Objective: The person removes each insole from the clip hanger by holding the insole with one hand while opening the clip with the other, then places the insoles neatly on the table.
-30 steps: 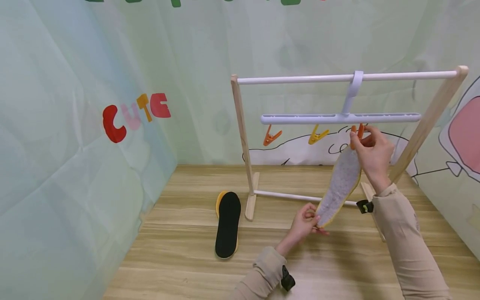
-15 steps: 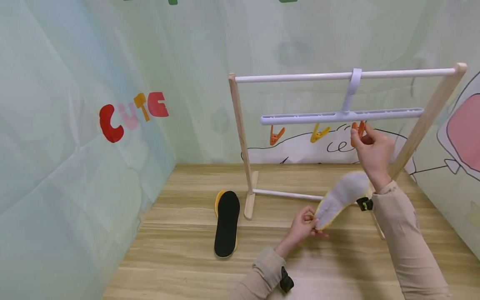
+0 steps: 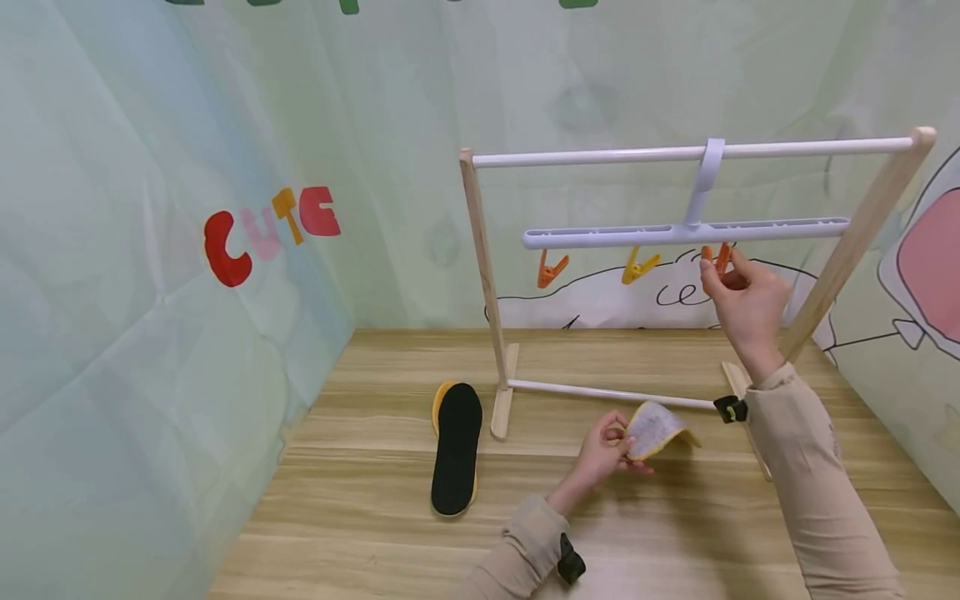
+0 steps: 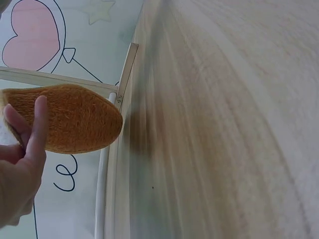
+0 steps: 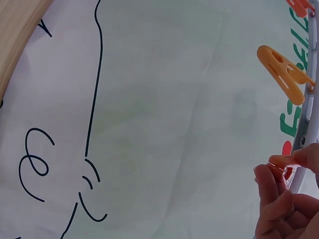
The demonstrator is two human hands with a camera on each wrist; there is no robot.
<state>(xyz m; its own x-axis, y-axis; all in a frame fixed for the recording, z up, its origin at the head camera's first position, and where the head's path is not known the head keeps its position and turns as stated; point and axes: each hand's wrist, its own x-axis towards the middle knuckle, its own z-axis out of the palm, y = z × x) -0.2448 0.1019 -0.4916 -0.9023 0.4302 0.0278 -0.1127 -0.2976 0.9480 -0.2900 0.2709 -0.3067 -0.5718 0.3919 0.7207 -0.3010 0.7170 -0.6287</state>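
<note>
My left hand pinches one end of a shoe insole, whose pale grey speckled side faces up in the head view. Its free end bends down just above the table. In the left wrist view the insole's underside is fuzzy and orange-brown. Higher up, my right hand grips an orange clothespin that hangs at the right part of a pale hanger. Fingers hide part of that clothespin, and nothing hangs from it. A yellow clothespin and another orange clothespin dangle to its left.
The hanger hooks over the top bar of a wooden rack with a low crossbar. Left of the rack, a black insole lies on the wood-grain table, partly covering a yellow one. Printed cloth walls stand behind and beside.
The insole's upper end has come away from the orange clothespin and dropped toward the table. My left hand still holds its lower end; the right hand has stayed at the clothespin.
</note>
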